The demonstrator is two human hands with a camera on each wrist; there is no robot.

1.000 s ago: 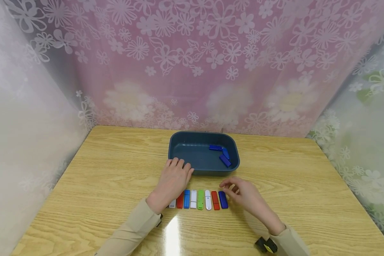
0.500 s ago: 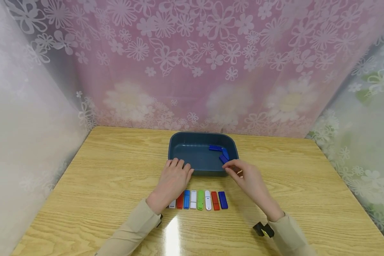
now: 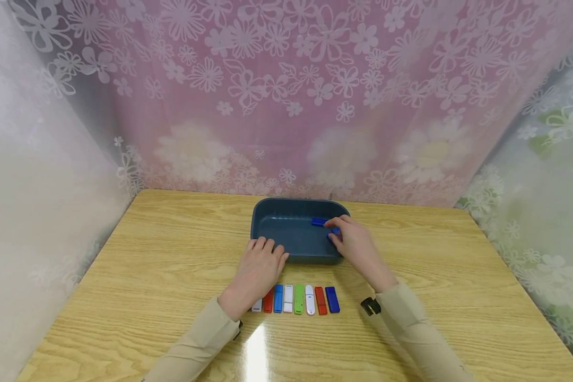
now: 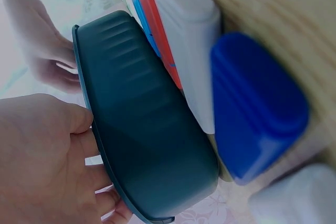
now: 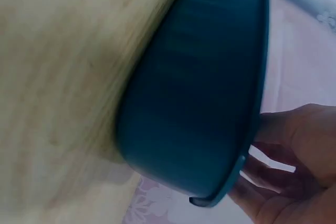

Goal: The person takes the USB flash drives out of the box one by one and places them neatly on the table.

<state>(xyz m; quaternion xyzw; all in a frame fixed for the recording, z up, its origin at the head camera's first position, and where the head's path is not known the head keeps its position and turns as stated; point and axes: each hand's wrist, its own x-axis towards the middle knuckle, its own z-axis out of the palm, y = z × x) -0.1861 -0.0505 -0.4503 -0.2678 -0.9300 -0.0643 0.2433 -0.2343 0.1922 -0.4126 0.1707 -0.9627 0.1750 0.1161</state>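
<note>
My left hand grips the near rim of a dark teal plastic bin, its fingers bent over the edge. In the left wrist view the thumb of the left hand touches that rim. My right hand reaches into the bin's right side, thumb and forefinger apart around blue USB sticks. Another blue USB stick lies just beyond the forefinger. In the right wrist view the bin wall hides the fingertips of the right hand.
In front of the bin runs a row of USB sticks on the wooden table: red, white, green and others, with dark blue at the right end. My left hand partly covers the row's left end.
My right hand has moved from beside the row's right end, up over the near rim and into the bin. My left hand stays on the rim.
</note>
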